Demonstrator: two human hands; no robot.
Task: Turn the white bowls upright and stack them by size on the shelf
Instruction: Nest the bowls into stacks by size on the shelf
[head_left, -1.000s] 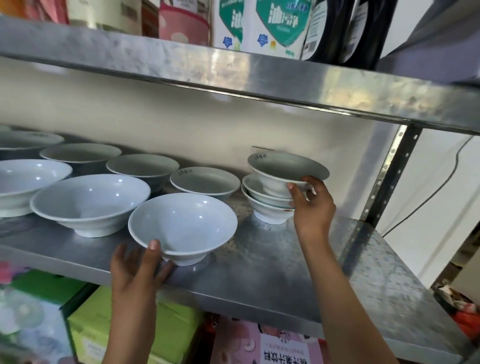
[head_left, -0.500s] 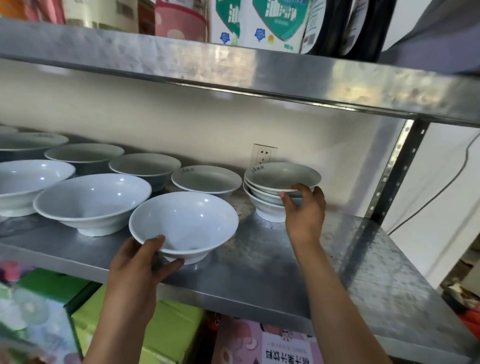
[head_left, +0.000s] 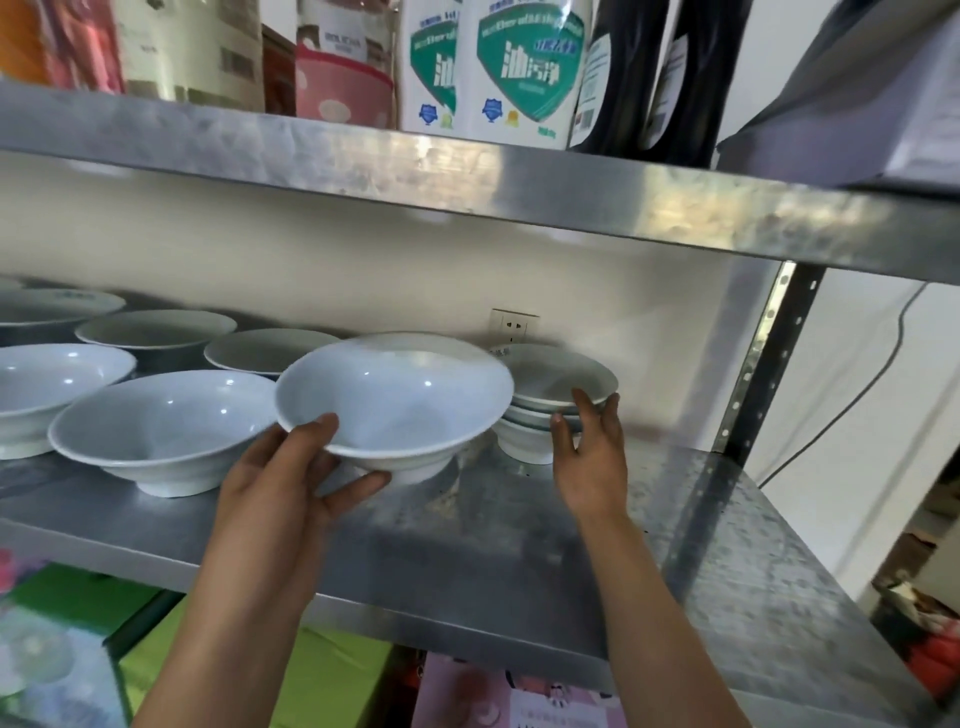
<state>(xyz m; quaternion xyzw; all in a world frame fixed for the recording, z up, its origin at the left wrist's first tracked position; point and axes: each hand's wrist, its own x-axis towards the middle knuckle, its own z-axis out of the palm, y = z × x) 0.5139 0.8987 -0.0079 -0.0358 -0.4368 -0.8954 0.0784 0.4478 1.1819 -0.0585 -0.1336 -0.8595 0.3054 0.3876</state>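
Half a second earlier the large white bowl (head_left: 395, 400) had sat on the metal shelf (head_left: 519, 525) left of the stack of small bowls (head_left: 550, 400); now it was lifted clear of the shelf, upright, its rim overlapping the stack's left edge. That suggested the larger bowls were being gathered next, probably into a pile of their own. The left hand (head_left: 306, 467) gripped the lifted bowl, thumb over the near rim and fingers curled under its base. The right hand (head_left: 592, 457), at the stack's right side, had loosened, fingers fairly straight and only touching the stack's rims. More upright bowls (head_left: 161, 426) waited to the stack's left.
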